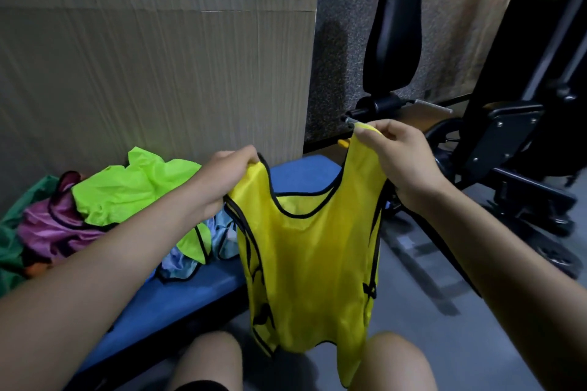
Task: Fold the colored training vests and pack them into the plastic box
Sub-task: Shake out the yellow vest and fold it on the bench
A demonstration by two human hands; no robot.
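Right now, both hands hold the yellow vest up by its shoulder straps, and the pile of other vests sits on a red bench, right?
Nearly. The head view shows the bench is blue, not red. The rest holds: the left hand and right hand hold the yellow vest up by its shoulder straps, and the pile of other vests sits on that bench.

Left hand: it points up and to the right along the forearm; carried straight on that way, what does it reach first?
Beyond the left hand gripping the yellow vest strap lies the far end of the blue bench, then the dark speckled wall. Probably the bench end first, but depth is unclear.
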